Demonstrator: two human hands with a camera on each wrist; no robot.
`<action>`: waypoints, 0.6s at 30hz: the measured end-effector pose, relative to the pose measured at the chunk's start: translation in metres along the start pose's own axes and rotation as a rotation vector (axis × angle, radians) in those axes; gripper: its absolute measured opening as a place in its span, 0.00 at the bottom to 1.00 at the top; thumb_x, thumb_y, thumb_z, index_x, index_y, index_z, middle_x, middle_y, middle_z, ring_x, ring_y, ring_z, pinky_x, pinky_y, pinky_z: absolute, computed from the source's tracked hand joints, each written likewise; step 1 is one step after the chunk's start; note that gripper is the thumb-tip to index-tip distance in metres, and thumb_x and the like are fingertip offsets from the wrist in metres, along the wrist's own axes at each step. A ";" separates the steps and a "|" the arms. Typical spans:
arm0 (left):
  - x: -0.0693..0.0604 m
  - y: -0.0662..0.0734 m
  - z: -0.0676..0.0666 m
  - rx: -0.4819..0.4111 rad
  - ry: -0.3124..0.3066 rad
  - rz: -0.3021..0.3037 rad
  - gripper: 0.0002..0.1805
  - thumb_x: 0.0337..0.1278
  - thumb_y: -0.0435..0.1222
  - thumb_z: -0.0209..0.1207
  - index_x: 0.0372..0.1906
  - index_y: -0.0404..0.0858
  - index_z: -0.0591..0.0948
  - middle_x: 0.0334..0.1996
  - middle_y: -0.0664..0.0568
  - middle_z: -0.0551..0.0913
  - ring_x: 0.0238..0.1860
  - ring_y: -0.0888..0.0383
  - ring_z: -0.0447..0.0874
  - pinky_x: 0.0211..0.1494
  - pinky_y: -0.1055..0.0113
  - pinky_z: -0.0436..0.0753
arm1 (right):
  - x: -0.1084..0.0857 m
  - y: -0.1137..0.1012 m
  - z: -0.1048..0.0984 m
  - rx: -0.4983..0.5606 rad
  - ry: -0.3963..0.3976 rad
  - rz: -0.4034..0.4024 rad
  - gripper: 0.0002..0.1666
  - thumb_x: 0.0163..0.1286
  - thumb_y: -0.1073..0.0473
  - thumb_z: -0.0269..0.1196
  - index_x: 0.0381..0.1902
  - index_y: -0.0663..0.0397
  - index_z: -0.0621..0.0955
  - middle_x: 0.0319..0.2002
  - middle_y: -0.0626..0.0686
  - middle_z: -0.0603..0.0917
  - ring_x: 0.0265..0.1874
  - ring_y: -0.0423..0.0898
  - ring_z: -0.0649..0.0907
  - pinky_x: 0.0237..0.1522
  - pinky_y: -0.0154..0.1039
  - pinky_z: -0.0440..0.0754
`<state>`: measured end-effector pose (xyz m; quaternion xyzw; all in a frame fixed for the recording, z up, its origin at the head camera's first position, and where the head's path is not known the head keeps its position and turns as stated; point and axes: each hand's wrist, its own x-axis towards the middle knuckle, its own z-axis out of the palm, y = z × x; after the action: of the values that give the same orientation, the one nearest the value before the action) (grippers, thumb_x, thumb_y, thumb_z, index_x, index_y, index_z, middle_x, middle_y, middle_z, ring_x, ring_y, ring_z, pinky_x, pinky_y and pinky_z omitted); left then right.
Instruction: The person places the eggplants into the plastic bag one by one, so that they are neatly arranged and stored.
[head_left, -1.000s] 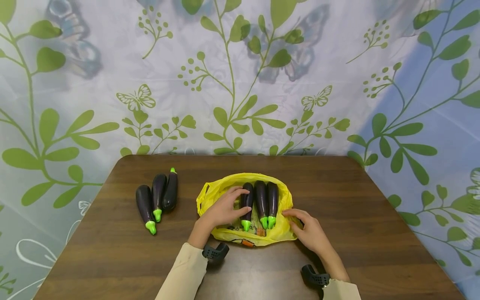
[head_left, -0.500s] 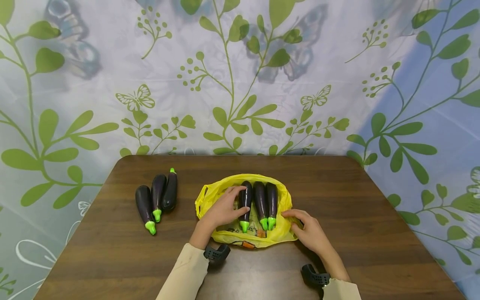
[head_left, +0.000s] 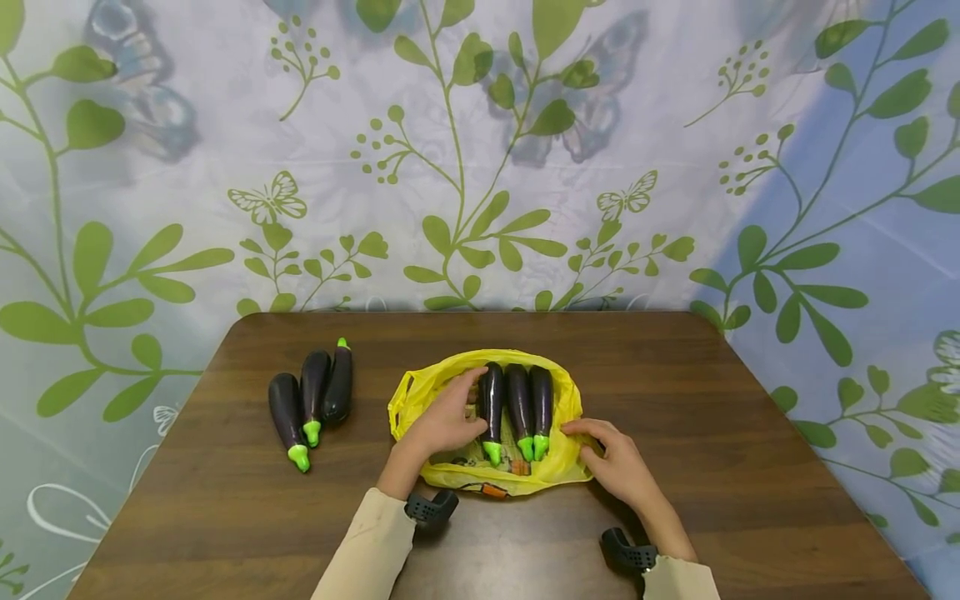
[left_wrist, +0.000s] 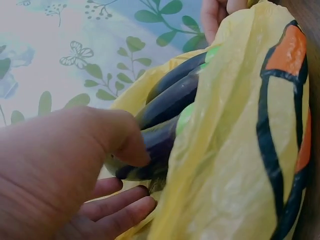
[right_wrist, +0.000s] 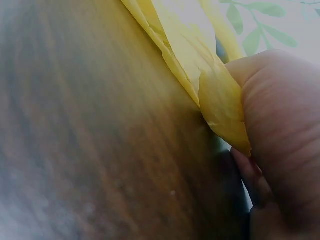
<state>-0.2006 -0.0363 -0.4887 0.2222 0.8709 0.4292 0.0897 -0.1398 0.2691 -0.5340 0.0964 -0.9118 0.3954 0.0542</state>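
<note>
A yellow plastic bag lies spread open at the middle of the table. Inside it, three dark purple eggplants with bright green stems lie side by side: a left one, a middle one and a right one. My left hand is in the bag's left part, its thumb and fingers spread at the near side of the left eggplant; the left wrist view shows the fingers loose below the thumb. At the bag's right edge, my right hand pinches the plastic between thumb and fingers.
Three more eggplants lie close together on the left of the brown wooden table. Behind the table's far edge hangs a leaf-and-butterfly printed cloth. Black bands sit on both wrists.
My left thumb and fingers have drawn back leftward from over the left eggplant, which now lies free in the bag. The right hand keeps its place on the bag edge.
</note>
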 end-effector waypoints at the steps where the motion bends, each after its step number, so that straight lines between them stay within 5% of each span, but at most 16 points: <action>1: 0.000 0.000 0.000 0.010 -0.006 0.006 0.44 0.64 0.33 0.63 0.82 0.43 0.57 0.78 0.40 0.61 0.61 0.45 0.78 0.54 0.53 0.82 | 0.000 0.000 0.000 0.001 0.000 0.002 0.22 0.67 0.71 0.61 0.52 0.45 0.88 0.60 0.53 0.84 0.65 0.58 0.79 0.64 0.62 0.77; 18: 0.000 -0.001 0.001 0.014 -0.024 -0.021 0.41 0.69 0.38 0.64 0.80 0.34 0.59 0.74 0.37 0.67 0.67 0.42 0.78 0.64 0.47 0.81 | 0.001 -0.002 0.000 -0.032 0.023 0.007 0.21 0.67 0.71 0.61 0.52 0.46 0.88 0.58 0.52 0.85 0.62 0.56 0.81 0.63 0.60 0.78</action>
<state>-0.2009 -0.0361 -0.4898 0.2188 0.8749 0.4195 0.1032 -0.1398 0.2674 -0.5322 0.0878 -0.9176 0.3822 0.0650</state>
